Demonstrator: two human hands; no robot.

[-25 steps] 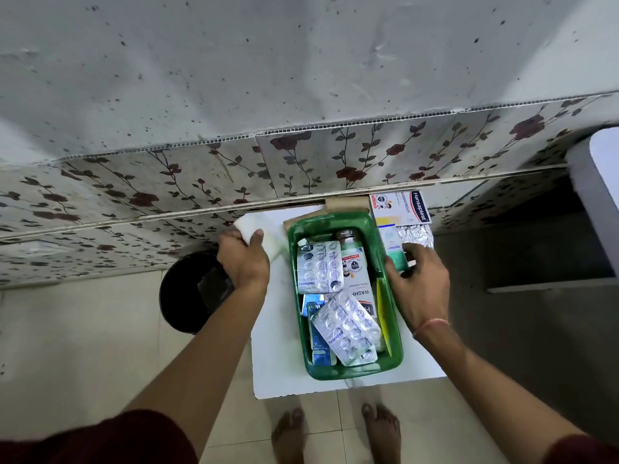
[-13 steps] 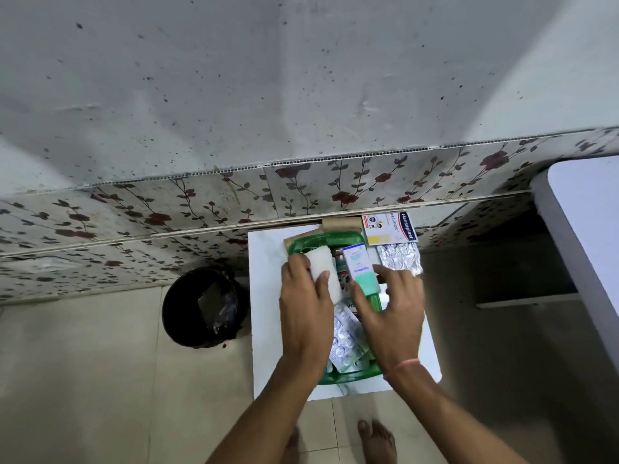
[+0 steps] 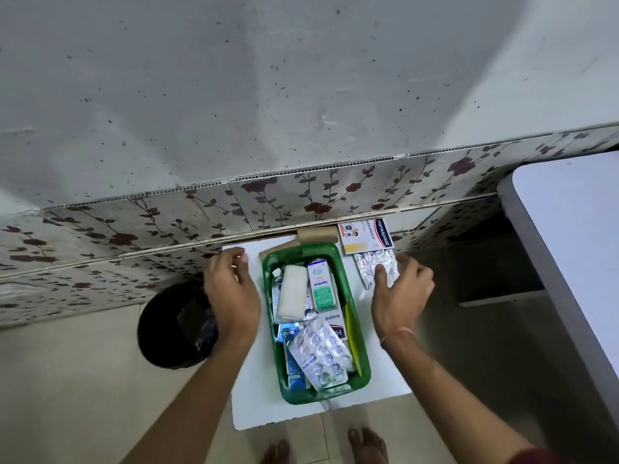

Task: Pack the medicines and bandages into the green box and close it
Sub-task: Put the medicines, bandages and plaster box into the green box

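The green box (image 3: 361, 358) stands open on the white table (image 3: 258, 403). Inside it lie a white bandage roll (image 3: 292, 293), a green-and-white medicine carton (image 3: 321, 285), a blister pack (image 3: 318, 354) and other packets. My left hand (image 3: 231, 293) hovers left of the box, fingers apart and holding nothing. On the other side, my right hand (image 3: 400, 293) rests its fingers on a silver foil strip (image 3: 373, 266) lying on the table. A Hansaplast plaster box (image 3: 365, 234) lies just behind that strip, against the wall.
A brown cardboard piece (image 3: 316, 233) sits behind the box at the wall. A black bin (image 3: 174, 326) stands on the floor to the left. A grey-white table (image 3: 569, 236) juts in at the right. My bare feet show below the table's front edge.
The bandage roll and the green carton left my hands and now lie in the box. My left hand moved out to the left, my right hand out to the foil strip.
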